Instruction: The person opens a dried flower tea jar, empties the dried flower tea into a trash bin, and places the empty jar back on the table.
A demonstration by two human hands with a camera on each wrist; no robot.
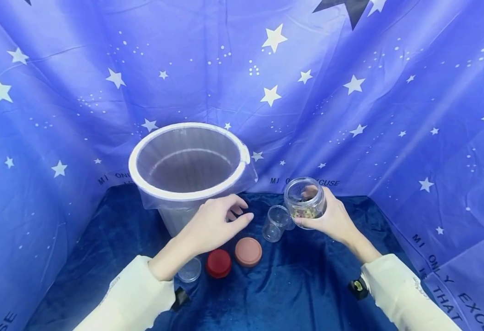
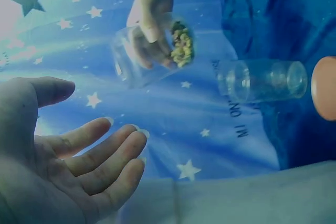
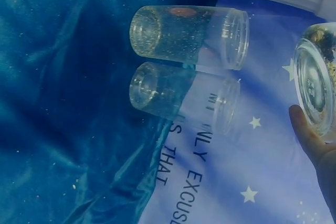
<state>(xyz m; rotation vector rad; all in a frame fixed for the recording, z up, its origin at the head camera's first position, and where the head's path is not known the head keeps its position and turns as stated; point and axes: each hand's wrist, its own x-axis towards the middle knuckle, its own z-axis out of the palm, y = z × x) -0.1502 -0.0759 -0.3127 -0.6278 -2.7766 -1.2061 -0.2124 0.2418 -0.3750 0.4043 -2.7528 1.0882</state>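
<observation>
My right hand (image 1: 314, 209) grips a clear open jar (image 1: 304, 195) tilted on its side, with yellowish bits inside (image 2: 182, 45). In the right wrist view the jar (image 3: 316, 85) fills the right edge, with my thumb (image 3: 307, 135) under it. My left hand (image 1: 242, 212) hovers open and holds nothing, fingers relaxed, just in front of a white bin (image 1: 140, 177) lined with a clear bag. Its palm (image 2: 63, 166) faces the held jar. Two empty clear jars (image 3: 189, 35) (image 3: 184, 98) stand on the blue cloth between my hands; the front one (image 1: 276, 223) shows clearly in the head view.
A red lid (image 1: 219, 263), a terracotta lid (image 1: 248, 252) and a clear lid (image 1: 189, 270) lie on the dark blue velvet cloth (image 1: 299, 285) near my left wrist. Star-printed blue fabric (image 1: 349, 92) walls the space at the back and sides.
</observation>
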